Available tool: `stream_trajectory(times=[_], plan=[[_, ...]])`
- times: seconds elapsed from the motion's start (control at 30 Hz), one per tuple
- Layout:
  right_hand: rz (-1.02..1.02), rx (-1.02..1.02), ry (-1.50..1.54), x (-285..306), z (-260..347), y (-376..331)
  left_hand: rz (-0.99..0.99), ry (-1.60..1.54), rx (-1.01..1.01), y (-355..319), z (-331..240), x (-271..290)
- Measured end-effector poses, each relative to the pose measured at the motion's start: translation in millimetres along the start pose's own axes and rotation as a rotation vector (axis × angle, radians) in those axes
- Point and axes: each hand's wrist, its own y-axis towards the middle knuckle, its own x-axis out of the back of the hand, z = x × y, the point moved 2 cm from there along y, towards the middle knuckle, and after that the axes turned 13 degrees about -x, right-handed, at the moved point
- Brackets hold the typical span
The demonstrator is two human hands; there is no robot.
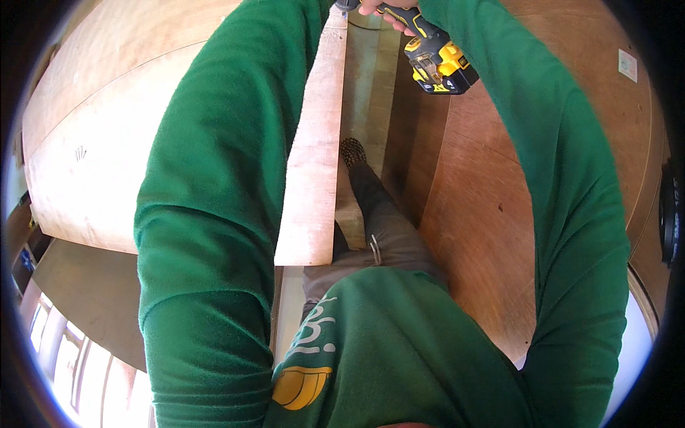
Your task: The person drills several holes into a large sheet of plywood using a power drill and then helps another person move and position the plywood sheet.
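1. Yellow and black, the cordless drill [432,57] sits near the top edge, its handle gripped by the right hand [397,23], apparently angled so the battery clears the plank [310,192].
2. That plank runs lengthwise between the green sleeves [214,178], presumably for straight reach.
3. Left hand: out of frame, cannot tell.
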Motion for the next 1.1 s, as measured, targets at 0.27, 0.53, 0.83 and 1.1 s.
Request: stream_trajectory(times=[0.27,0.53,0.83,1.1], plan=[[-0.021,-0.020,-0.083,3.4,-1.4,-5.2,0.008,-0.064,-0.029,7.8,3.2,-2.5],[0.007,-0.003,-0.027,3.7,0.5,-9.3,-0.024,0.038,-0.133,11.0,6.8,-1.1],[0.031,-0.042,0.070,5.8,0.0,-17.8,0.038,0.025,-0.157,19.8,11.3,3.6],[0.089,0.028,0.078,15.1,-6.5,-6.9,0.023,0.104,-0.246,28.2,12.9,1.3]])
